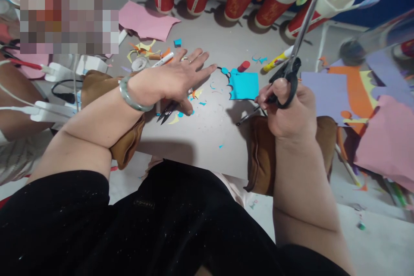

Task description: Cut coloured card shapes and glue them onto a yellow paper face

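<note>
My right hand (289, 105) is closed around the black handles of a pair of scissors (295, 67), whose long blades point up and away from me. A thin dark-tipped pen (247, 116) lies just left of this hand; whether the fingers touch it I cannot tell. Beside them is a bright blue piece of paper (245, 86) with a scalloped left edge. My left hand (187, 75), with a bangle on the wrist, is stretched out, fingers spread, over small paper scraps. Partly beneath it are dark blades (166, 113), and a white marker (163, 59) lies by its knuckles.
Several red-and-white paper cups (241, 0) holding colourful sticks line the back. Purple paper (323, 95) and pink paper (388, 138) lie at the right, another pink sheet (145, 20) at the back left. White plugs (53, 111) and cables are at left. A yellow marker (278, 59) and red cap (243, 66) lie centrally.
</note>
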Tool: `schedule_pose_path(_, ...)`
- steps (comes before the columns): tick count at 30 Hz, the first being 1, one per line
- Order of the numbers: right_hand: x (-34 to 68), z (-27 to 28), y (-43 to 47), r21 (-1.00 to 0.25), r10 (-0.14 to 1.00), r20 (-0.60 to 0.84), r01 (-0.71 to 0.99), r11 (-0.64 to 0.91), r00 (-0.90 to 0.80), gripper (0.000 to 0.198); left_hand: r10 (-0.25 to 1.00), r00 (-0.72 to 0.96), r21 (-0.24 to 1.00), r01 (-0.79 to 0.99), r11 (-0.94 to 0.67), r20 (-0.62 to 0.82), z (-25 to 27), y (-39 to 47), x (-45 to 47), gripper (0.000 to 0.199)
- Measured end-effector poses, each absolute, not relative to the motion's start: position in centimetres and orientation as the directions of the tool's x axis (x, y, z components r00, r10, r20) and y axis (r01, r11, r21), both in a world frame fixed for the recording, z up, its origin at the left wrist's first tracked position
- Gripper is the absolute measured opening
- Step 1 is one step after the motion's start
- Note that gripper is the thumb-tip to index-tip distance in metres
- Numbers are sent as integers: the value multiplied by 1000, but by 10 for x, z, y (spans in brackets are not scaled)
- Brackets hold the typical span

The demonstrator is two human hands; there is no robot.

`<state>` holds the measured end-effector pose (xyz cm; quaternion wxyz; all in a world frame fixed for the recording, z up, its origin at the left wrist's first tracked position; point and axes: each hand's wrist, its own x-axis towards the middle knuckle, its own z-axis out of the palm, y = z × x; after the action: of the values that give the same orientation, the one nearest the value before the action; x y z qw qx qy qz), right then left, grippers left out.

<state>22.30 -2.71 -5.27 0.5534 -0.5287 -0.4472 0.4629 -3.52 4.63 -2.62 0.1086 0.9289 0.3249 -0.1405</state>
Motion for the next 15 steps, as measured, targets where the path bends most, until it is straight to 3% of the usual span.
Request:
schedule_pose_path(7,224,-54,-28,-999,990,3,-41,9,142,48,627,712,157,691,-705,-316,-46,50,-33,127)
schedule_pose_path(15,226,-56,-28,-999,991,11,-34,16,133,47,594,761,164,641,-750,-259,-51,52,-43,127)
